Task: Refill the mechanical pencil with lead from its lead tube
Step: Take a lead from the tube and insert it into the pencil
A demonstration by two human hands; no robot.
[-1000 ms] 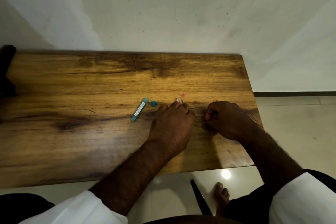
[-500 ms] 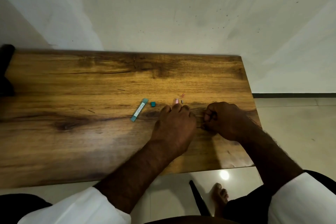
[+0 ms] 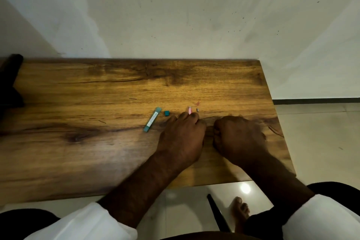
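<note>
My left grip [image 3: 182, 136] is curling round the pink pencil [image 3: 189, 110] — only its end is peeking out past my fingers. My right grip [image 3: 237, 138] is balled up just beside it, low on the wooden surface [image 3: 97, 152]. I cannot tell if it is pinching a lead or nothing. The teal lead tube [image 3: 153, 119] is lying to the left, with its little cap [image 3: 166, 113] off and just beside it. I am thinking a thin lead could snap if I am pushing it in crooked — or my left arm could bump the tube and spill its leads.
</note>
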